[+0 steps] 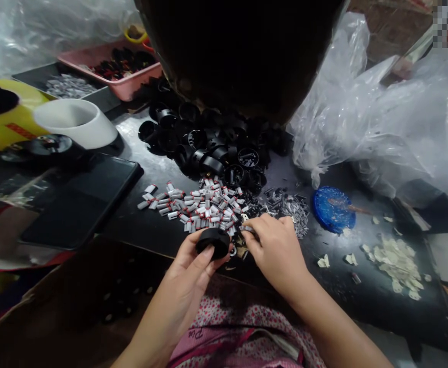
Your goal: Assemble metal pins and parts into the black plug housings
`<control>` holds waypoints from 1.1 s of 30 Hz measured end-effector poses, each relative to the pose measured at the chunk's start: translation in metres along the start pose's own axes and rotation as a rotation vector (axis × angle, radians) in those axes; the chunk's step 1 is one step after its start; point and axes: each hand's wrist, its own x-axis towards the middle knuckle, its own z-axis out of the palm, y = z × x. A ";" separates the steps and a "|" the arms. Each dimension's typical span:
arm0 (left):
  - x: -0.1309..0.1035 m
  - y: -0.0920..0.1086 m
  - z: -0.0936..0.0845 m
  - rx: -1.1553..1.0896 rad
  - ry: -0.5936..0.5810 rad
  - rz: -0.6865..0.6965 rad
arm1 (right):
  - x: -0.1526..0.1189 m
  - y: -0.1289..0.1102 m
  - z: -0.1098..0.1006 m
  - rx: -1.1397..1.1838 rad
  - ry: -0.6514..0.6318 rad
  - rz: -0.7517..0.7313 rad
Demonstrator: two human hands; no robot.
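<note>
A round black plastic housing [213, 243] is gripped in my left hand [195, 263] at the table's near edge, thumb across it. Just to its right, my right hand [275, 245] pinches a small grey part [247, 228] between thumb and fingertips; its exact kind is hard to make out. Beyond my hands lies a pile of small grey cylinders with red ends [196, 207]. Small dark grey pins [298, 212] are heaped past my right hand. Behind these is a large heap of black round housings [208, 145].
At right are a blue lid [333, 209] with a stick across it, a pile of pale flat pieces [398, 263] and clear plastic bags [380, 112]. A phone [81, 202], a white cup-shaped piece [89, 130] and a pink basket [126, 87] stand left. A large dark object overhangs the back.
</note>
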 end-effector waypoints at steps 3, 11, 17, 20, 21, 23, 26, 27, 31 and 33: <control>-0.002 -0.002 0.006 -0.076 -0.039 -0.065 | -0.014 0.001 -0.004 0.227 -0.017 0.034; -0.018 -0.023 0.013 -0.228 -0.097 -0.304 | -0.057 0.002 -0.008 0.411 0.037 0.072; -0.017 -0.025 0.015 -0.181 -0.052 -0.278 | -0.057 0.017 -0.016 0.257 0.054 0.072; -0.011 -0.026 0.023 -0.143 -0.016 -0.157 | -0.040 0.026 -0.014 -0.016 0.057 0.145; -0.008 -0.026 0.026 -0.144 -0.017 -0.129 | -0.033 0.029 -0.012 -0.090 0.031 0.155; -0.004 -0.026 0.033 -0.155 -0.019 -0.102 | -0.022 0.032 -0.008 -0.187 -0.016 0.153; 0.001 -0.026 0.042 -0.182 0.003 -0.104 | -0.015 0.035 -0.007 -0.173 -0.009 0.155; 0.002 -0.025 0.043 -0.194 0.011 -0.110 | -0.016 0.036 -0.009 -0.103 0.007 0.167; 0.002 -0.025 0.045 -0.227 0.029 -0.147 | -0.028 0.033 -0.024 0.478 0.071 0.283; 0.000 -0.025 0.044 -0.228 0.028 -0.160 | -0.035 0.030 -0.029 0.710 0.080 0.330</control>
